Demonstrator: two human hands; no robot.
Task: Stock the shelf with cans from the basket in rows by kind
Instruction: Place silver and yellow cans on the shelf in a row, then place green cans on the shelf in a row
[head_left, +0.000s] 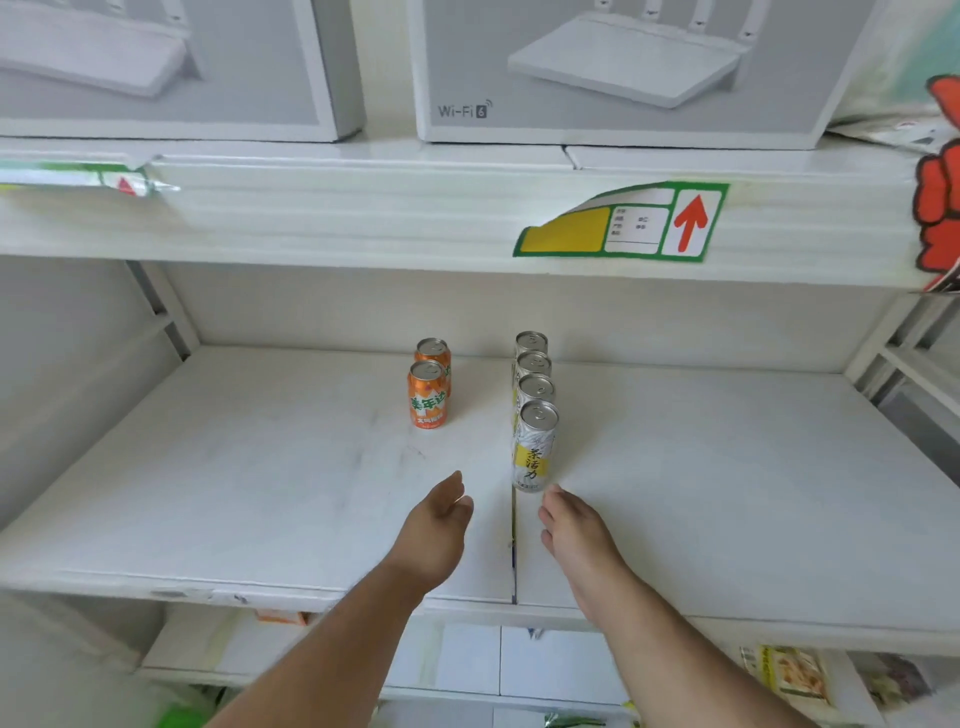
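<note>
On the white shelf (260, 467) two short orange cans stand in a row front to back, the front orange can (427, 396) nearest me. To their right runs a row of several tall white-and-yellow cans, with the front white can (534, 448) closest. My left hand (439, 525) hovers over the shelf with fingers apart, empty, in front of the orange row. My right hand (571, 530) lies just in front of the front white can, fingertips close to its base, holding nothing. The basket is out of view.
Two router boxes (623, 73) sit on the upper shelf. A peeling green price label (623, 223) hangs on that shelf's edge. A seam (513, 551) splits the shelf board. Packets lie on the lower shelf (789, 675).
</note>
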